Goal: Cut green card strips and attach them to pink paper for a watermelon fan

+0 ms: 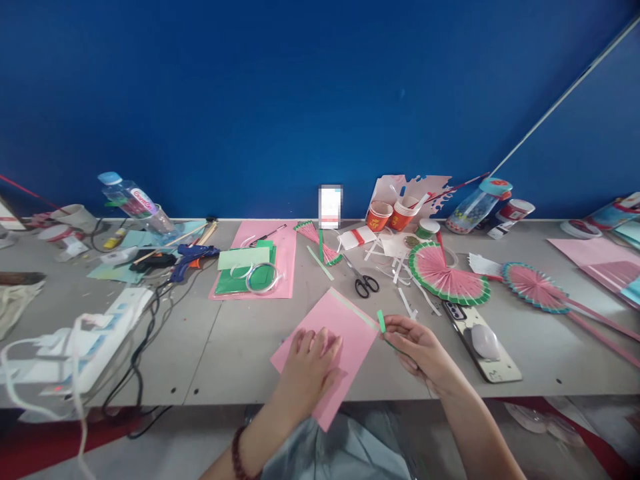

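A pink sheet of paper (345, 353) lies slanted on the table in front of me, one corner hanging over the front edge. Along its upper right edge runs a pale strip (355, 307). My left hand (315, 360) rests flat on the sheet with fingers spread. Just off the sheet's right corner, my right hand (413, 343) pinches a narrow green paper strip (381, 321) between thumb and fingers. Black-handled scissors (367, 287) lie beyond the sheet. A pink pleated fan with a green border (445, 277) is to the right of them.
Green paper packs (235, 280) sit on pink paper at left, near a blue glue gun (190, 260) and a white power strip (110, 333). Paper scraps (400, 270) lie by red cups (380, 215). At right are a phone (493, 363) with a mouse (485, 341) and another fan (535, 287).
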The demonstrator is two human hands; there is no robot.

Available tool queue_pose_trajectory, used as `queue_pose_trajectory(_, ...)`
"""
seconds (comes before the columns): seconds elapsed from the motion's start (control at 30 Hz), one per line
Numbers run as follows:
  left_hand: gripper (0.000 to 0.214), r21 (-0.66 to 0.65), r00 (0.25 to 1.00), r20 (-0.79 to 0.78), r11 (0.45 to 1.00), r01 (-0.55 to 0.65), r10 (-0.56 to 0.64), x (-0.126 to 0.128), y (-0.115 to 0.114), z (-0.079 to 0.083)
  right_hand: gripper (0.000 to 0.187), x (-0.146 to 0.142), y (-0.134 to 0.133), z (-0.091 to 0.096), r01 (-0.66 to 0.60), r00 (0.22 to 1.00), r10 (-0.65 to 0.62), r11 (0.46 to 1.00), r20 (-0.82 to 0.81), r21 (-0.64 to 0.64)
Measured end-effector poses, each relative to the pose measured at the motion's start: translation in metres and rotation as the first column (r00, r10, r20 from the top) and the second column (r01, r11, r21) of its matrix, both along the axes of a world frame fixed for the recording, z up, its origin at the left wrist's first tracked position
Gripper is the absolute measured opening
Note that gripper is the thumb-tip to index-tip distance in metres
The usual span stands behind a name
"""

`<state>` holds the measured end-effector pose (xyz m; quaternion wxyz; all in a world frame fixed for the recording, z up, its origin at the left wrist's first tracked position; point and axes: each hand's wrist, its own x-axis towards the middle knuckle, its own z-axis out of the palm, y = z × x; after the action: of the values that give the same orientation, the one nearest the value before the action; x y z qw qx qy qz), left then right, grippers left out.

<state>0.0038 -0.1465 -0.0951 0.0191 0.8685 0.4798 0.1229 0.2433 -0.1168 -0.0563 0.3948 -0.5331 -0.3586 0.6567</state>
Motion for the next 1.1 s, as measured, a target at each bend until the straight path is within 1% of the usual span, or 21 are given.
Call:
queue_pose_trajectory(0.13, 0.05, 0.051, 0.997, -0.007, 0.996, -0.071, 0.072, 0.029, -0.006, -0.006, 0.039, 0.0, 0.011, -0.004, -0.04, 0.998, 0.04, 0.999, 0.056, 0.006)
queue_pose_trajectory(0.2, 0.053, 0.058, 0.996, -0.004, 0.994, -0.094, 0.094, 0.04, -0.009, -0.009, 0.037, 0.0, 0.018, -0.006, -0.083, 0.991, 0.081, 0.996, 0.107, 0.014)
queue_pose_trajectory(0.3, 0.054, 0.036, 0.993, 0.063, 0.994, -0.1, 0.097, 0.049, -0.013, -0.008, 0.032, -0.001, 0.028, -0.007, -0.181, 0.962, 0.154, 0.978, 0.225, 0.105)
queue_pose_trajectory(0.37, 0.048, -0.035, 0.981, 0.175, 0.996, -0.079, 0.084, 0.049, -0.012, -0.001, 0.028, -0.002, 0.032, -0.005, -0.266, 0.93, 0.21, 0.951, 0.302, 0.157)
queue_pose_trajectory(0.43, 0.036, -0.151, 0.931, 0.35, 0.987, -0.055, 0.105, 0.043, -0.006, 0.01, 0.026, -0.005, 0.034, 0.0, -0.367, 0.883, 0.294, 0.919, 0.367, 0.147)
queue_pose_trajectory(0.47, 0.03, -0.209, 0.885, 0.438, 0.976, -0.067, 0.155, 0.039, -0.002, 0.015, 0.024, -0.007, 0.035, 0.002, -0.418, 0.855, 0.339, 0.898, 0.392, 0.134)
queue_pose_trajectory(0.5, 0.027, -0.247, 0.839, 0.496, 0.963, -0.11, 0.223, 0.035, 0.002, 0.02, 0.023, -0.01, 0.034, 0.005, -0.466, 0.828, 0.384, 0.876, 0.41, 0.122)
queue_pose_trajectory(0.53, 0.026, -0.271, 0.811, 0.521, 0.952, -0.14, 0.268, 0.031, 0.006, 0.023, 0.022, -0.012, 0.034, 0.008, -0.507, 0.805, 0.422, 0.854, 0.418, 0.115)
queue_pose_trajectory(0.57, 0.028, -0.274, 0.809, 0.521, 0.951, -0.144, 0.273, 0.027, 0.01, 0.024, 0.021, -0.015, 0.034, 0.01, -0.537, 0.789, 0.451, 0.836, 0.418, 0.113)
queue_pose_trajectory(0.6, 0.032, -0.258, 0.834, 0.499, 0.959, -0.118, 0.236, 0.024, 0.014, 0.023, 0.021, -0.017, 0.034, 0.011, -0.55, 0.784, 0.464, 0.827, 0.413, 0.115)
queue_pose_trajectory(0.67, 0.04, -0.2, 0.91, 0.401, 0.98, -0.024, 0.104, 0.02, 0.016, 0.017, 0.022, -0.02, 0.038, 0.012, -0.531, 0.805, 0.452, 0.838, 0.383, 0.126)
queue_pose_trajectory(0.7, 0.043, -0.175, 0.939, 0.341, 0.984, 0.01, 0.051, 0.019, 0.015, 0.011, 0.023, -0.02, 0.041, 0.011, -0.51, 0.824, 0.442, 0.851, 0.354, 0.127)
queue_pose_trajectory(0.73, 0.045, -0.157, 0.958, 0.285, 0.987, 0.021, 0.025, 0.019, 0.013, 0.006, 0.023, -0.019, 0.046, 0.009, -0.487, 0.846, 0.433, 0.865, 0.31, 0.121)
queue_pose_trajectory(0.8, 0.044, -0.119, 0.975, 0.221, 0.993, 0.02, 0.007, 0.02, 0.007, -0.005, 0.022, -0.013, 0.06, 0.002, -0.443, 0.889, 0.426, 0.892, 0.169, 0.084)
queue_pose_trajectory(0.83, 0.043, -0.099, 0.978, 0.208, 0.995, 0.013, 0.008, 0.02, 0.003, -0.01, 0.023, -0.01, 0.068, -0.002, -0.405, 0.913, 0.399, 0.912, 0.088, 0.063)
queue_pose_trajectory(0.9, 0.042, -0.072, 0.979, 0.201, 0.997, -0.001, 0.016, 0.021, -0.003, -0.015, 0.024, -0.002, 0.086, -0.012, -0.278, 0.958, 0.28, 0.96, -0.065, 0.041)
queue_pose_trajectory(0.93, 0.043, -0.064, 0.979, 0.201, 0.998, -0.008, 0.021, 0.021, -0.005, -0.016, 0.024, 0.001, 0.095, -0.017, -0.217, 0.968, 0.22, 0.975, -0.124, 0.039)
queue_pose_trajectory(1.03, 0.043, -0.054, 0.98, 0.196, 0.998, -0.011, 0.022, 0.019, -0.008, -0.016, 0.024, 0.006, 0.119, -0.028, -0.075, 0.969, 0.078, 0.997, -0.235, 0.02)
queue_pose_trajectory(1.1, 0.043, -0.055, 0.982, 0.189, 0.998, -0.008, 0.018, 0.017, -0.008, -0.015, 0.023, 0.006, 0.133, -0.031, 0.002, 0.973, 0.001, 1.0, -0.23, 0.016)
